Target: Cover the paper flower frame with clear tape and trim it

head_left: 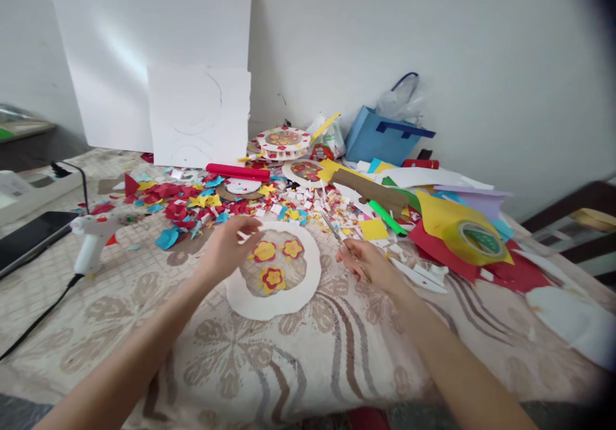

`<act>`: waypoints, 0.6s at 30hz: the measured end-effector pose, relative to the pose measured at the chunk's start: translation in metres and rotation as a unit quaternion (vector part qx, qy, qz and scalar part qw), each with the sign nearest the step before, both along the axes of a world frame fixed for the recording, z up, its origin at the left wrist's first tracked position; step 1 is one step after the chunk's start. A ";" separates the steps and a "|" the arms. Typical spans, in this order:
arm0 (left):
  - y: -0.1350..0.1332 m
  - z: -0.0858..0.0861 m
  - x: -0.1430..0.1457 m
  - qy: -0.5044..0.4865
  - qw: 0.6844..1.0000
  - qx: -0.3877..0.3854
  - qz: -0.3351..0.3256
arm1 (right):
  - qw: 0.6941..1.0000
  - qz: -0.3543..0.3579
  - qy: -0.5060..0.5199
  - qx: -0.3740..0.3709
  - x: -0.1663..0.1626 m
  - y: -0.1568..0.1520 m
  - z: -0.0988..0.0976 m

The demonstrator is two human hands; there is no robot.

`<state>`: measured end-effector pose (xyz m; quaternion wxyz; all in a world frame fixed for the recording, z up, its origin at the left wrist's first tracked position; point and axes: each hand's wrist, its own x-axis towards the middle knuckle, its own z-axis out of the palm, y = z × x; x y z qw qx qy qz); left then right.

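A white scalloped ring [310, 276] lies flat on the tablecloth, with a see-through middle. Three paper flowers in yellow and red [273, 279] sit inside it. My left hand [235, 240] is at the ring's upper left edge, thumb and fingers closed around the rim; the fingertips are partly hidden. To the right of the ring, my right hand [360, 260] grips thin metal tweezers [331, 226], their tips pointing up and left toward the paper scraps. The tweezers are apart from the ring.
A white glue gun [91, 247] stands at the left by a phone [36, 237]. Paper scraps [183, 205] cover the table's back. A green tube [387, 218], a tape roll [479, 242] and coloured sheets lie right. Behind stand a decorated round piece [283, 138] and a blue bag [382, 138].
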<state>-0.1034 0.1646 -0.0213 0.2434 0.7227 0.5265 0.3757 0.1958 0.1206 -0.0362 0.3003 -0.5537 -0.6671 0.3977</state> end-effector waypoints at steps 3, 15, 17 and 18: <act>-0.002 0.014 0.044 -0.044 0.990 -0.053 -0.126 | 0.995 -0.003 -0.071 0.072 0.000 0.001 -0.002; 0.020 0.026 0.107 -0.128 0.973 -0.055 -0.186 | 0.997 0.013 -0.061 0.055 0.002 -0.004 0.008; 0.021 0.025 0.107 -0.135 0.970 -0.060 -0.191 | 0.998 0.017 -0.048 0.042 0.002 -0.004 0.007; 0.022 0.024 0.106 -0.137 0.970 -0.062 -0.192 | 0.998 0.017 -0.039 0.034 0.001 -0.004 0.007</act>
